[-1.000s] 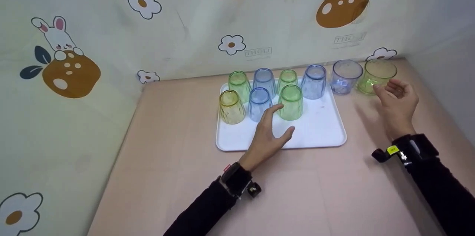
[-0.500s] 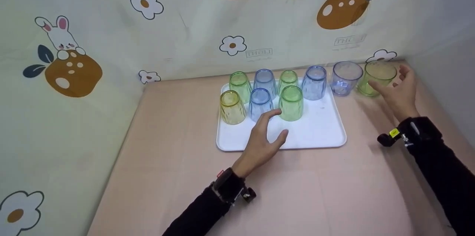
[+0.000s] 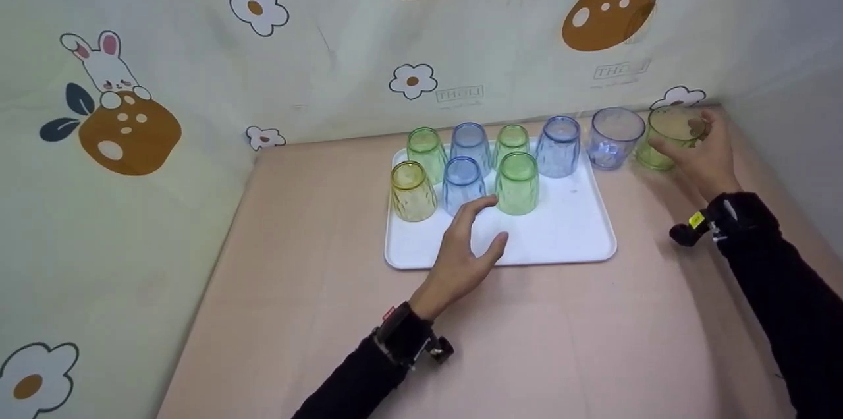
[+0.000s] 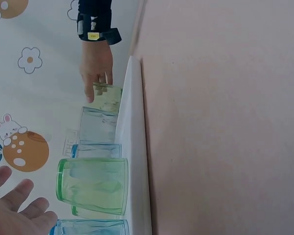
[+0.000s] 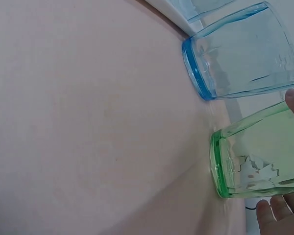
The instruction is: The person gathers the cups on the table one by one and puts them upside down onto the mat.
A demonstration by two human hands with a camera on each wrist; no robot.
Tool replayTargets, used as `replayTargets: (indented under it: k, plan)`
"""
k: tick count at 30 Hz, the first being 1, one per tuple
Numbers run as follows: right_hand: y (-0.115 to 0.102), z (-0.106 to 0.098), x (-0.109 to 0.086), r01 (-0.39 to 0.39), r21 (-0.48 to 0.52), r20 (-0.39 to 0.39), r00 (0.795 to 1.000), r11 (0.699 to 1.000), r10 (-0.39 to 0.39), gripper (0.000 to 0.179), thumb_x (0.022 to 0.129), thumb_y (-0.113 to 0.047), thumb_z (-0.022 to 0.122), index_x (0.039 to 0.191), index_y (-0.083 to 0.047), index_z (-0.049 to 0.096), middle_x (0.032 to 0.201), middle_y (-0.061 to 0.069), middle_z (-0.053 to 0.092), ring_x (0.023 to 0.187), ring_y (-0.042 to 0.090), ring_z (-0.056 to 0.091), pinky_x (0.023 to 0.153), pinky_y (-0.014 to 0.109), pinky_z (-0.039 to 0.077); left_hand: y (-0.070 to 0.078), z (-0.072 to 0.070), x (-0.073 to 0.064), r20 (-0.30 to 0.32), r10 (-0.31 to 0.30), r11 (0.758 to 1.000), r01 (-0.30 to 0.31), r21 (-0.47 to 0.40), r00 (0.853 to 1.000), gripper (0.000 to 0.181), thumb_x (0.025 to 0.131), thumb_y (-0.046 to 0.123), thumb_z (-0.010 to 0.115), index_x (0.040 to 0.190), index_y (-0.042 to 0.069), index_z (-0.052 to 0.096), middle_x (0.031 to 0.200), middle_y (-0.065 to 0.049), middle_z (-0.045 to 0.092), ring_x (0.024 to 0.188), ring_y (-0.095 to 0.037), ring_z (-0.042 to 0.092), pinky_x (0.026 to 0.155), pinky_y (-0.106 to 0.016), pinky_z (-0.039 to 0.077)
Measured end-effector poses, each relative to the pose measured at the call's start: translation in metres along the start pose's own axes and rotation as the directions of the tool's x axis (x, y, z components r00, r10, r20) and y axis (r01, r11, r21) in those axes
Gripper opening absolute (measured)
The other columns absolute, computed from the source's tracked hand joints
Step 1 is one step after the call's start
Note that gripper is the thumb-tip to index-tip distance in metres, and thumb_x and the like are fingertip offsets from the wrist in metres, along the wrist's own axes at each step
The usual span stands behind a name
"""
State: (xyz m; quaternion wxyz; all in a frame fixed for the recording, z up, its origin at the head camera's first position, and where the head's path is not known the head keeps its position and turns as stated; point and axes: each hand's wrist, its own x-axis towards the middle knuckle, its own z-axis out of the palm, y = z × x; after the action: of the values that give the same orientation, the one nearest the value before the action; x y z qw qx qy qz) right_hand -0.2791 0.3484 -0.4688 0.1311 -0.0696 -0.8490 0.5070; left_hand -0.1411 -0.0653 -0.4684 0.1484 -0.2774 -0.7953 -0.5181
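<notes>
My right hand (image 3: pixel 710 159) grips an upright green glass (image 5: pixel 262 147) at the table's back right, thumb on one side near the rim and fingers round the other. Beside that glass stands an upright blue glass (image 5: pixel 242 56), mouth up. Over the front of the white tray (image 3: pixel 560 244), my left hand (image 3: pixel 458 261) is held with thumb and fingers spread, holding nothing. Its index fingertip comes close to an upside-down green glass (image 4: pixel 93 183) and overlaps the edge of an upside-down blue glass (image 3: pixel 460 178) in the head view.
Several more upside-down glasses share the tray, among them a yellow glass (image 3: pixel 411 195) at its left and a blue glass (image 3: pixel 558 149) at its back right. A patterned cloth wall (image 3: pixel 342 50) rises behind the pinkish table (image 3: pixel 296 234).
My right hand has moved to the back right, opened round the green glass, then closed on it. My left hand has drawn slightly back and left. The glasses have stayed put.
</notes>
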Motion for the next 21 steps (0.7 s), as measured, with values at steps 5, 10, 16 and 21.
replayTargets:
  k: [5,10,16,21]
  plan:
    - [0.0013,0.0001,0.0001,-0.019,-0.034,-0.005,1.000,0.999,0.019,0.099,0.088,-0.043,0.079,0.157,0.000,0.022,0.153,0.025,0.033,0.138,0.035,0.032,0.118,0.042,0.025,-0.0003,0.0000,0.0000,0.000,0.002,1.000,-0.002,-0.007,1.000,0.050,0.097,0.017,0.066,0.140,-0.004,0.049,0.139,-0.012,0.054,0.135,-0.017,0.045,0.114,-0.036,0.033]
    - [0.0015,0.0003,-0.0006,-0.064,-0.051,0.000,0.998,0.997,0.065,0.105,0.088,-0.049,0.077,0.158,0.002,0.018,0.156,0.026,0.027,0.143,0.036,0.026,0.120,0.043,0.020,-0.0007,0.0000,-0.0005,0.008,-0.009,1.000,0.009,-0.017,1.000,0.050,0.098,0.018,0.066,0.140,-0.002,0.049,0.139,-0.010,0.054,0.135,-0.016,0.045,0.114,-0.036,0.034]
    - [0.0026,-0.0006,-0.0022,-0.074,-0.068,-0.011,0.997,0.995,0.074,0.107,0.087,-0.051,0.076,0.158,0.001,0.017,0.158,0.026,0.024,0.146,0.037,0.022,0.120,0.043,0.016,-0.0016,0.0002,-0.0004,0.012,-0.020,1.000,0.020,-0.020,1.000,0.049,0.098,0.019,0.065,0.141,0.001,0.049,0.139,-0.008,0.054,0.135,-0.015,0.044,0.114,-0.037,0.034]
    - [0.0030,0.0003,-0.0039,-0.073,-0.069,-0.037,0.997,0.995,0.071,0.104,0.087,-0.052,0.077,0.157,0.000,0.021,0.155,0.024,0.030,0.142,0.035,0.028,0.119,0.042,0.020,-0.0017,-0.0006,-0.0007,0.009,-0.020,1.000,0.020,-0.021,1.000,0.050,0.097,0.018,0.066,0.140,-0.002,0.049,0.139,-0.014,0.054,0.135,-0.017,0.045,0.114,-0.036,0.033]
